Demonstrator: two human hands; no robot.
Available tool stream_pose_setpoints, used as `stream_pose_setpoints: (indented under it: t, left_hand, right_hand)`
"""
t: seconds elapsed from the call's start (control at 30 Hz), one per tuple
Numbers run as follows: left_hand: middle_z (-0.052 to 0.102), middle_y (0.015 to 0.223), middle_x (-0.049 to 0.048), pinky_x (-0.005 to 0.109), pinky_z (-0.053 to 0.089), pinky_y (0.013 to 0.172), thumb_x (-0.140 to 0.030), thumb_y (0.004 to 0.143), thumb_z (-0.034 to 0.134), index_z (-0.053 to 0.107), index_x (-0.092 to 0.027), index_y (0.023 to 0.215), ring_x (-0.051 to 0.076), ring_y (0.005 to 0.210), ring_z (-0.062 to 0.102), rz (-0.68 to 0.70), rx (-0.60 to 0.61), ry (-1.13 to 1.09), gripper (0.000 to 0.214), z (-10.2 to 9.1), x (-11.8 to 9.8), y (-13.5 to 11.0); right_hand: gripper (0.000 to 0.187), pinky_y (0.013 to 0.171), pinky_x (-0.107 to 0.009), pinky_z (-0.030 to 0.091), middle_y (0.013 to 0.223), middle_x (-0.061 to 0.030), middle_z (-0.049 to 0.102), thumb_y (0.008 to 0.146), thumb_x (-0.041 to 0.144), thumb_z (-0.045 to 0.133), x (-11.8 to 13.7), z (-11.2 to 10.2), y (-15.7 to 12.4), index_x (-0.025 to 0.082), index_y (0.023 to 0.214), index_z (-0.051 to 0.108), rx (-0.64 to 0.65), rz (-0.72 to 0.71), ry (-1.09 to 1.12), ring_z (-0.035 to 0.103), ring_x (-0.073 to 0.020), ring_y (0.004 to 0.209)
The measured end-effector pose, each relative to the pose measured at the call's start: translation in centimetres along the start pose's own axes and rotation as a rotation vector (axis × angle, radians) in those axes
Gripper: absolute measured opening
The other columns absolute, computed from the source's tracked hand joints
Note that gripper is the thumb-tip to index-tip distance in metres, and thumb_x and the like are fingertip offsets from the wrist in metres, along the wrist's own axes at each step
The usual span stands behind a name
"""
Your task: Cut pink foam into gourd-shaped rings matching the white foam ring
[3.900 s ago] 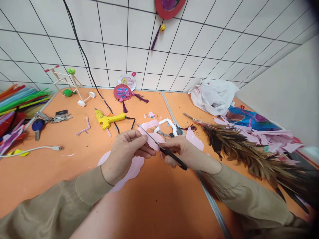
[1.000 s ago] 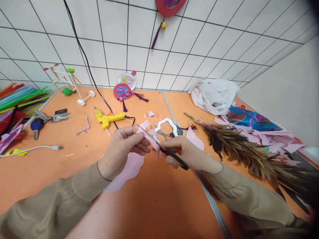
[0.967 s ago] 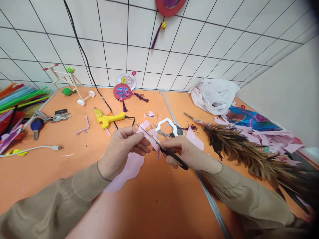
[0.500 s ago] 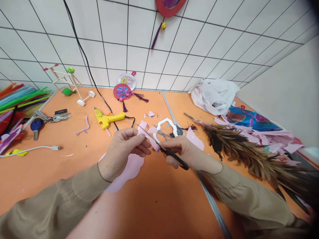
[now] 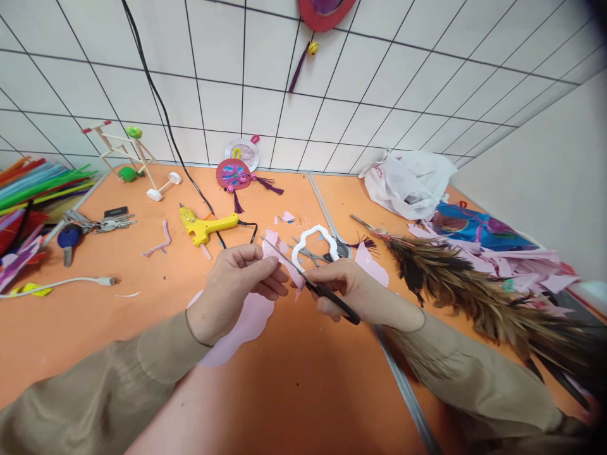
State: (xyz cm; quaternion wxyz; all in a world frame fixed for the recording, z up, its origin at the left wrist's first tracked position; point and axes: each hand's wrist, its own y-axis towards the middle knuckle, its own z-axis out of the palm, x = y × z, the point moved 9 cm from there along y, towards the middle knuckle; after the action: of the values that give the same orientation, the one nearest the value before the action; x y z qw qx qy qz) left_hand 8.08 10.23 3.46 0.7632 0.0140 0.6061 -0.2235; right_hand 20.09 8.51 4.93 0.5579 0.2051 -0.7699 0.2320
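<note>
Black-handled scissors [image 5: 334, 302] are in my right hand [image 5: 348, 287], their blades pointing up and left across a small pink paper piece [image 5: 270, 243]. My left hand [image 5: 244, 275] pinches that paper between thumb and fingers, close to the blades. Beneath my left wrist lies a larger pink paper sheet [image 5: 239, 338] with a wavy edge. Just beyond my right hand is a white scalloped ring [image 5: 300, 245], with a second pair of scissors [image 5: 310, 254] partly seen through it. Another pink paper piece [image 5: 370, 265] lies behind my right wrist.
A yellow glue gun [image 5: 208, 226] with a black cord lies beyond my left hand. Keys [image 5: 69, 239] and a white cable [image 5: 61, 285] are at left. Brown feathers [image 5: 441, 272], pink scraps [image 5: 526, 262] and a white plastic bag [image 5: 408, 183] occupy the right. Round tasselled ornaments [image 5: 233, 175] stand by the wall.
Both hands stay almost in place. A pink bit beside the scissor blades, next to the white ring, no longer shows there.
</note>
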Motion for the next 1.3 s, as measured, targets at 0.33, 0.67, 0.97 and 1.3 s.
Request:
stream_pose_setpoints:
  t: [0.33,0.67,0.97,1.3]
  left_hand:
    - [0.070,0.062,0.0049,0.023,0.051,0.055,-0.030,0.078,0.067,0.068,-0.015,0.064,0.015,0.058,0.067,-0.006,0.010,-0.002,0.021,0.03,0.34,-0.01]
    - [0.072,0.063,0.0039,0.021,0.051,0.053,-0.026,0.081,0.065,0.067,-0.016,0.064,0.014,0.058,0.068,0.017,0.014,-0.016,0.020,-0.24,-0.02,0.25]
    - [0.072,0.063,0.0040,0.021,0.051,0.053,-0.025,0.080,0.064,0.067,-0.015,0.062,0.014,0.057,0.068,0.020,0.017,-0.013,0.021,-0.12,0.03,0.19]
    - [0.073,0.062,0.0052,0.022,0.052,0.055,-0.025,0.079,0.064,0.069,-0.014,0.065,0.015,0.059,0.068,0.013,0.034,-0.002,0.018,0.08,0.05,0.07]
  right_hand:
    - [0.014,0.040,-0.019,0.031,0.053,0.0078,0.046,0.067,0.013,0.056,-0.19,0.15,-0.03,0.016,0.080,0.060,0.016,0.019,0.036,0.039,-0.0051,0.043]
    - [0.003,0.043,-0.020,0.032,0.057,0.0049,0.046,0.070,0.014,0.058,0.19,0.22,-0.21,0.016,0.069,0.056,0.021,-0.027,-0.030,0.039,-0.0063,0.049]
    - [0.005,0.042,-0.019,0.034,0.059,0.0044,0.048,0.068,0.013,0.056,0.15,0.18,-0.21,0.016,0.071,0.058,0.010,-0.017,-0.020,0.042,-0.0062,0.049]
    - [0.005,0.041,-0.019,0.034,0.058,0.0055,0.048,0.068,0.013,0.055,0.18,0.32,-0.12,0.016,0.072,0.058,0.023,-0.016,0.014,0.041,-0.0057,0.047]
